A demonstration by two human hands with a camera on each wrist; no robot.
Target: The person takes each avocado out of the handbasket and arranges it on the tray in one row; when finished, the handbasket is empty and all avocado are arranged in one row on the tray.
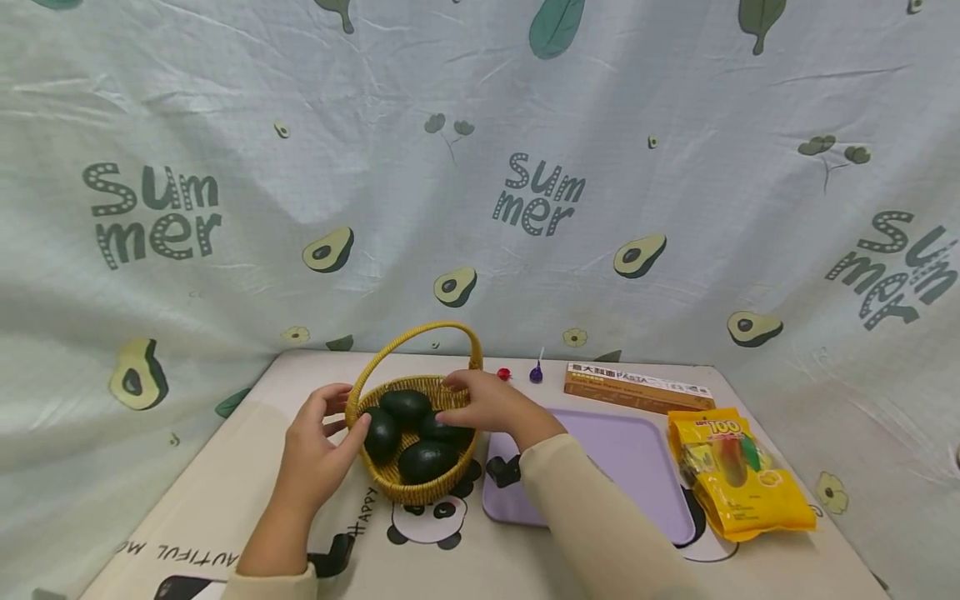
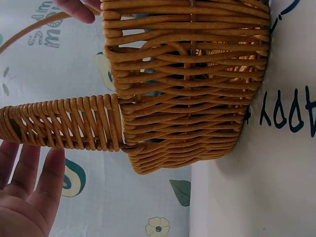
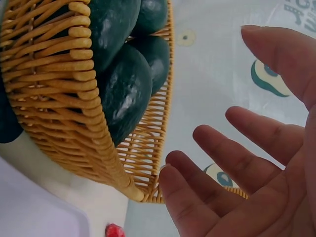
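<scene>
Several dark green avocados (image 1: 427,461) lie in a yellow-brown wicker basket (image 1: 408,492) with a tall arched handle (image 1: 420,329). At the basket's left side is my left hand (image 1: 311,450), thumb and fingers spread about the handle's base. In the left wrist view, its fingertips (image 2: 53,163) are right at the edge of the woven handle. Over the right rim reaches my right hand (image 1: 498,404), above the avocados in the head view. Its fingers look loosely spread in the right wrist view, with nothing in the palm (image 3: 261,197).
A lilac tray (image 1: 622,425) lies right of the basket, partly under the right sleeve. Behind it are a red-wrapped candy (image 1: 504,374), a purple lollipop (image 1: 536,372) and a pasta box (image 1: 637,388). A yellow snack bag (image 1: 738,475) is at far right. A printed curtain (image 1: 480,200) hangs behind.
</scene>
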